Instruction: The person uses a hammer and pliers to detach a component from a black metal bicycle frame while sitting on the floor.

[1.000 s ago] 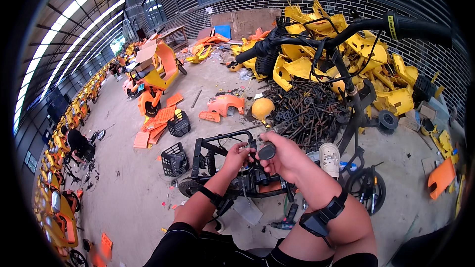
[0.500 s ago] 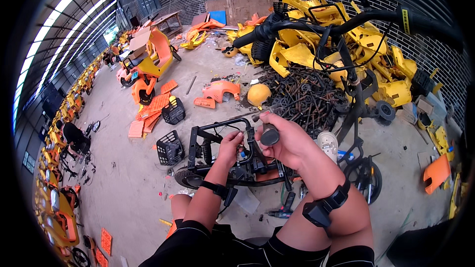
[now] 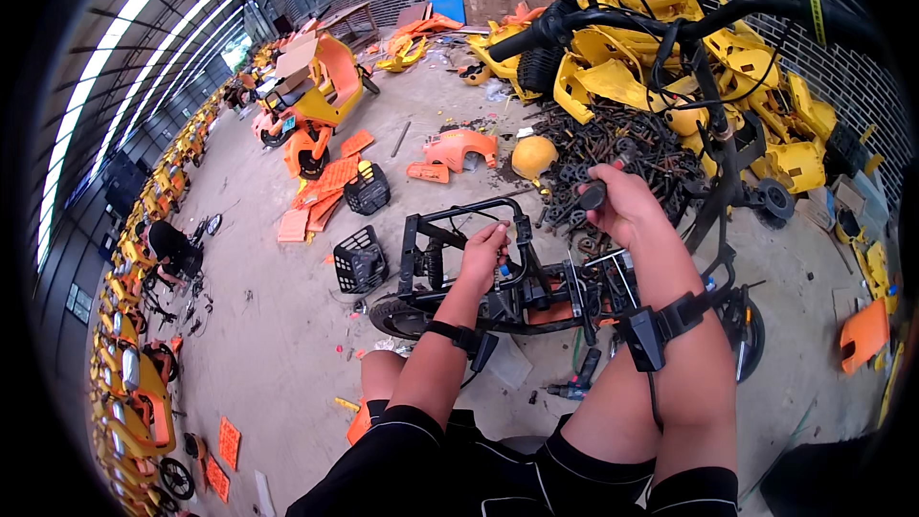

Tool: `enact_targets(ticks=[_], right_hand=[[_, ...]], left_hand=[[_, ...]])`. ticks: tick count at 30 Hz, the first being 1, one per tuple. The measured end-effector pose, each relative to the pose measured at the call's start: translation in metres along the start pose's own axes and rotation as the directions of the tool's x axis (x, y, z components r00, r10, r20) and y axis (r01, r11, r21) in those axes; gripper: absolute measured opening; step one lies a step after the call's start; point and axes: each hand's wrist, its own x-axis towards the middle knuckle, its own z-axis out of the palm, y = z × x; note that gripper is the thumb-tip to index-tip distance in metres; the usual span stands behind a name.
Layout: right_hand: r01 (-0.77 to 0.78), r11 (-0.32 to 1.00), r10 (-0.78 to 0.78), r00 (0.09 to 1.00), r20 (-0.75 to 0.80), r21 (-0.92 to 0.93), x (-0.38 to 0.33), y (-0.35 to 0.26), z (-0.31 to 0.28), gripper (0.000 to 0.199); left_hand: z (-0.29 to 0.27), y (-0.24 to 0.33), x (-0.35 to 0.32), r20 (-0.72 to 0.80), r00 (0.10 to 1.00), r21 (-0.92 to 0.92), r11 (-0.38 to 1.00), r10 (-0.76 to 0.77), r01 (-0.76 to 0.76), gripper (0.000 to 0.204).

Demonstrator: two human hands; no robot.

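Your left hand is clamped on the stripped black scooter frame at six o'clock of the scrap pile, steadying it, while your right hand, fingers closed, holds a black tool above it.

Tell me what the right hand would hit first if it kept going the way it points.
Likely the heap of dark metal scrap just beyond the right hand, though depth is unclear.

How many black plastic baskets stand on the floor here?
2. One basket stands by the orange panels, farther away. The other basket stands left of the black frame that the left hand grips. More may be hidden in the yellow pile.
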Motion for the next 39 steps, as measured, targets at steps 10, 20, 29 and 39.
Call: enact_targets(ticks=[10, 20, 29, 39], right_hand=[[-0.084, 0.99, 0.08, 0.996, 0.043, 0.112, 0.029, 0.017, -0.009, 0.014], [-0.075, 0.996, 0.069, 0.987, 0.144, 0.04, -0.002, 0.018, 0.014, 0.018], [-0.082, 0.995, 0.09, 0.979, 0.183, -0.05, -0.015, 0.033, 0.028, 0.018], [0.026, 0.989, -0.07, 0.95, 0.305, 0.145, -0.06, 0.04, 0.034, 0.017]], left_hand=[[0.005, -0.006, -0.008, 0.037, 0.991, 0.12, 0.984, 0.131, -0.134, 0.028], [0.009, -0.004, -0.012, 0.01, 0.979, 0.218, 0.955, 0.203, -0.2, 0.027], [0.004, 0.001, -0.017, 0.022, 0.975, 0.158, 0.962, 0.22, -0.221, 0.029], [0.011, -0.004, -0.025, -0.011, 0.977, 0.154, 0.966, 0.211, -0.207, 0.029]])
